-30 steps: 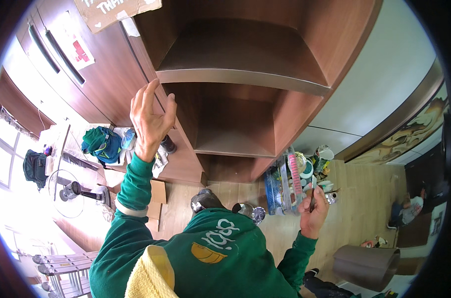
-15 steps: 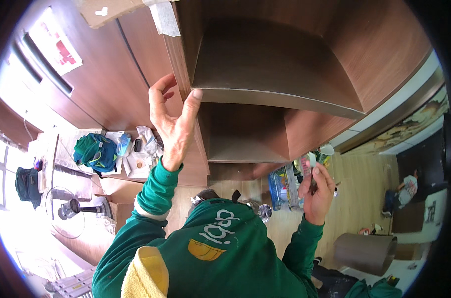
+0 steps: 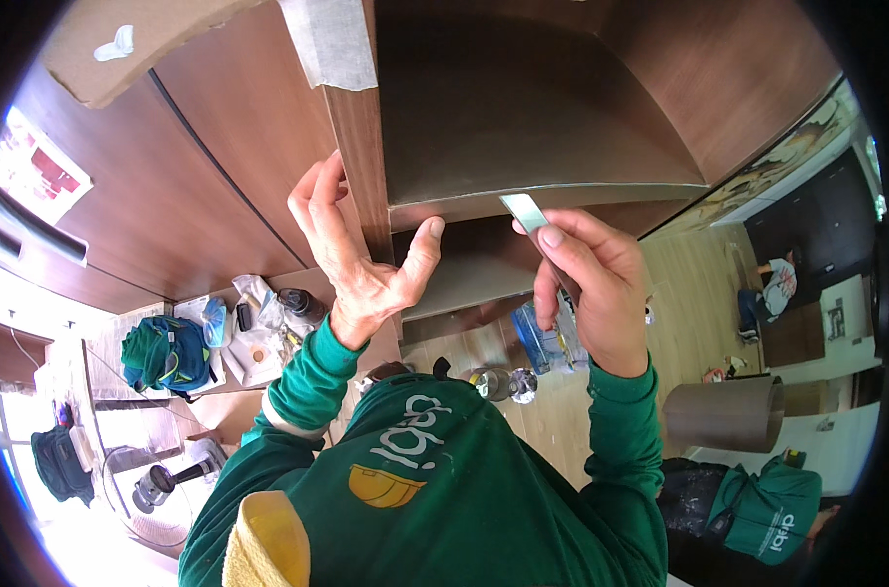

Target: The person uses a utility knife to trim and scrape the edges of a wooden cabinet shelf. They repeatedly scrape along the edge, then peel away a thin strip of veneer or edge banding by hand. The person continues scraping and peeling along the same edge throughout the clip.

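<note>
My left hand straddles the upright side panel of a brown wood-grain cabinet. Its fingers spread along the outer side, while the thumb points up near the front edge of a dark shelf. Nothing shows in its grasp. In my right hand is a flat metal blade with a slanted tip, pinched between thumb and fingers. The bright tip stands just in front of the shelf's edge strip; whether it touches, I cannot tell. The blade's lower end is partly covered by my fingers.
Tall closed cabinet doors rise at the left. A blue-green backpack and several small items lie on a surface below them. A clear plastic bin stands on the floor. Two other people are at the right, one in green.
My right hand has risen and moved toward the shelf edge, bringing the blade up to it. My left hand has slid slightly lower along the panel, its thumb farther right.
</note>
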`<control>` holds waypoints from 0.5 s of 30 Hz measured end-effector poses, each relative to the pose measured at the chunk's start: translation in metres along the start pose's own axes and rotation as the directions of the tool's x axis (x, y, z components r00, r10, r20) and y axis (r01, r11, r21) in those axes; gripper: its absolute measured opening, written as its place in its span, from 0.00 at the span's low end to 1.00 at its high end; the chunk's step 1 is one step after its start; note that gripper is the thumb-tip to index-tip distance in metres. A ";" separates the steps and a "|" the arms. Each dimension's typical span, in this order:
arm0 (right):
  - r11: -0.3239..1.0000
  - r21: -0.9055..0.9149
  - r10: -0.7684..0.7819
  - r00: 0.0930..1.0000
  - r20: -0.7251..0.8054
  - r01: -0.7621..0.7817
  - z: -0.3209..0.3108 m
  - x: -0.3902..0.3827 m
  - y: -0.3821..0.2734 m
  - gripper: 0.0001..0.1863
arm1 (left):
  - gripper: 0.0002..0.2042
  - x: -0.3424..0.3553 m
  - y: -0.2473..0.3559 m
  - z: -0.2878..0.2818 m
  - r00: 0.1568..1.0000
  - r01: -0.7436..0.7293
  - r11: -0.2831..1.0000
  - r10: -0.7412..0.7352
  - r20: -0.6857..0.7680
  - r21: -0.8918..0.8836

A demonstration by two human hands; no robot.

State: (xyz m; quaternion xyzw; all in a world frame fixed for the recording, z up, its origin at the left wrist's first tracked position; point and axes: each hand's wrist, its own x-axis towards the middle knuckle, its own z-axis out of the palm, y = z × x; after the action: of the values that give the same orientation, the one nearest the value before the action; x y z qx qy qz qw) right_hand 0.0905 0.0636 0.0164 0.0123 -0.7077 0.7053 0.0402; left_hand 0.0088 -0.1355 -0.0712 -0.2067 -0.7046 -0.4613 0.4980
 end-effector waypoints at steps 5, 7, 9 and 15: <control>0.997 -0.023 0.077 0.997 0.025 -0.077 0.017 0.007 -0.010 0.15 | 0.43 0.001 -0.010 0.006 0.996 -0.087 0.996 0.086 -0.031 -0.032; 0.995 -0.030 0.093 0.995 0.030 -0.093 0.021 0.008 -0.012 0.15 | 0.43 0.001 -0.010 0.007 0.995 -0.088 0.996 0.087 -0.039 -0.020; 0.994 -0.050 0.100 0.995 0.028 -0.099 0.024 0.008 -0.013 0.15 | 0.43 0.000 -0.009 0.006 0.995 -0.090 0.996 0.089 -0.039 -0.005; 0.990 -0.084 0.112 0.993 -0.029 -0.114 0.024 0.007 -0.013 0.16 | 0.42 -0.002 -0.007 0.003 0.997 -0.065 0.998 0.065 -0.029 0.007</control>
State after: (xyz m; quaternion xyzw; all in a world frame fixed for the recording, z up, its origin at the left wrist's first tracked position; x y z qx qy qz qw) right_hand 0.0831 0.0396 0.0301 -0.0381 -0.7363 0.6756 0.0090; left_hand 0.0023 -0.1362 -0.0761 -0.2213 -0.6915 -0.4457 0.5237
